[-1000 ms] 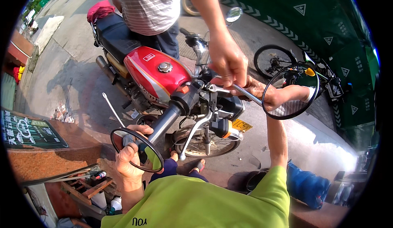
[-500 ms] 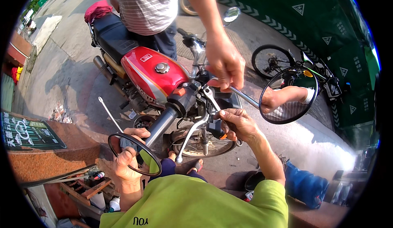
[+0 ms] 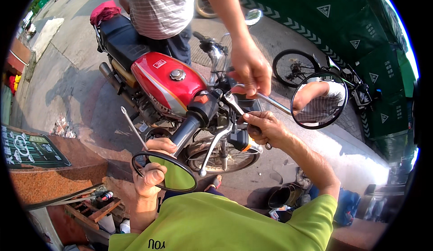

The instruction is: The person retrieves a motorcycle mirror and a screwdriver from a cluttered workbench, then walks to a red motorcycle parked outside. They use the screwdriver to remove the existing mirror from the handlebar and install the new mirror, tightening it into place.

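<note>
Fingers of the right hand (image 3: 270, 131) close on a silver wrench (image 3: 235, 105), its head up by the handlebar clamp, just behind the brake lever (image 3: 211, 151). Left hand (image 3: 151, 179) holds a loose round mirror (image 3: 179, 175), stem pointing up-left, near the end of the black handlebar grip (image 3: 186, 131); can't tell if they touch. Co-worker's hand (image 3: 251, 73) pinches the stem of a second mirror (image 3: 319, 106), right of the clamp. Red motorcycle (image 3: 158, 77) stands on grey pavement (image 3: 74, 77), sunlit, with shadows. Bicycle (image 3: 295, 68) beyond, near a green barrier (image 3: 356, 30). Reddish-brown stone ledge (image 3: 58, 174) at left, dark sign (image 3: 36, 149) on it. Containers: wooden slats (image 3: 103, 210) piled at lower left, white bucket (image 3: 107, 224) below, contents unclear; dark round container (image 3: 278, 198) tipped near the right elbow, inside too dark to read.
</note>
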{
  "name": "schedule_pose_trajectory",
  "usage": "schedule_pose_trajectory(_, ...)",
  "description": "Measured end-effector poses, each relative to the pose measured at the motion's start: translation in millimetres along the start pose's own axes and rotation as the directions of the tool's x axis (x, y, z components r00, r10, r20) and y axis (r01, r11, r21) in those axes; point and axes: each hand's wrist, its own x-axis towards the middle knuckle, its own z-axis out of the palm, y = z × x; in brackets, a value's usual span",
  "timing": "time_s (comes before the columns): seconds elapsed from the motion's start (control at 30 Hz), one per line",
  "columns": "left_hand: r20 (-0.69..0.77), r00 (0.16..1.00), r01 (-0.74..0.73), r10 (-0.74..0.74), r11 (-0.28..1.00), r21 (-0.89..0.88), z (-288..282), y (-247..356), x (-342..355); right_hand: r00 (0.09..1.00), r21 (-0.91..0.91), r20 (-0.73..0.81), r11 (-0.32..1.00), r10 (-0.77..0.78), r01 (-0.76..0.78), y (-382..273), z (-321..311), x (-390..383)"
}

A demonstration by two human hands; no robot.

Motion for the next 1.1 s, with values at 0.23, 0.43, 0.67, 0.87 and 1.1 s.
schedule_pose_trajectory(0.23, 0.16, 0.986, -0.063, 0.044, 0.991, 0.117, 2, 1, 8, 0.998, 0.082, -0.07, 0.997, 0.003, 0.003, 3, 20, -4)
schedule_pose_trajectory(0.43, 0.274, 0.962, -0.036, -0.005, 0.989, 0.142, -6, 8, 11, 0.989, -0.147, -0.075, 0.982, -0.131, 0.119, 28, 25, -18)
schedule_pose_trajectory(0.67, 0.33, 0.943, -0.103, 0.039, 0.979, 0.178, -8, 8, 17, 0.995, -0.174, -0.094, 0.985, -0.024, 0.007, 10, 8, -17)
schedule_pose_trajectory(0.87, 0.356, 0.934, -0.098, 0.013, 0.97, 0.223, -7, 10, 18, 0.995, -0.091, -0.096, 0.996, -0.015, 0.006, 12, 28, -22)
schedule_pose_trajectory(1.1, 0.403, 0.915, -0.146, 0.011, 0.94, 0.308, -6, 11, 18, 0.976, 0.101, -0.214, 0.995, 0.042, -0.02, 11, 62, -25)
